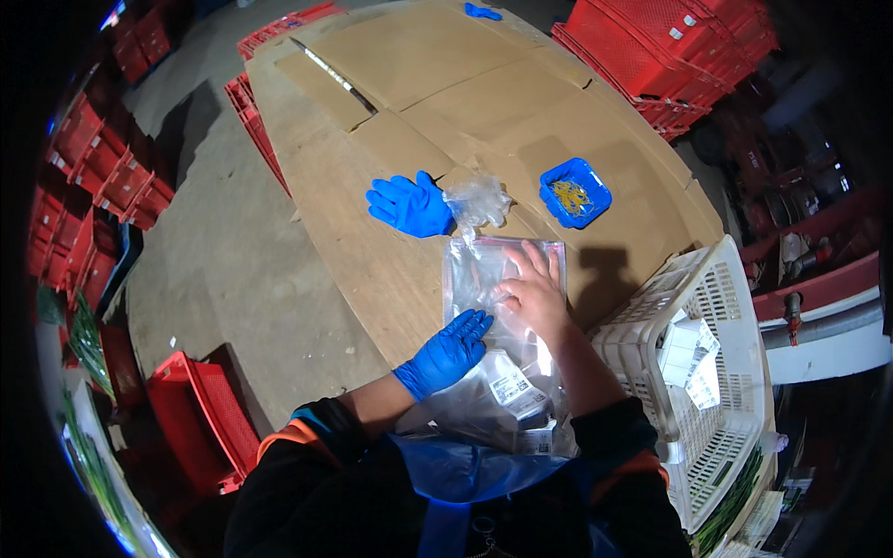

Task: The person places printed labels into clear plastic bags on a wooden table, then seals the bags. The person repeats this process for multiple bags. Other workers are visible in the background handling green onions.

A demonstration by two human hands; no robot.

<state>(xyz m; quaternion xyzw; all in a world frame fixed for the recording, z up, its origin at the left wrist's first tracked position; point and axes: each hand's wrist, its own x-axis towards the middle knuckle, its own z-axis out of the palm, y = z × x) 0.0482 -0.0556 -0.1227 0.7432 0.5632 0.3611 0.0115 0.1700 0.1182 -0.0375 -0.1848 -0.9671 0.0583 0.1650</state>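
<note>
A clear plastic bag (481, 279) lies flat on the cardboard-covered table in front of me, its top edge away from my body. My left hand (446, 352), in a blue disposable glove, rests on the bag's left side with fingers extended close together. Bare and spread, my right hand (536, 289) touches the bag's upper right part; its thumb lies near the index finger. Printed white labels (513, 383) sit at the bag's lower part, near my apron; whether they are inside it I cannot tell.
Beyond the bag are a blue glove (410, 204), crumpled clear plastic (480, 202) and a blue basket (593, 181) of yellow rubber bands. A white plastic crate (725, 286) holding label sheets stands at right. A dark-ended rod (335, 75) lies farther back. Red crates (202, 418) stand around.
</note>
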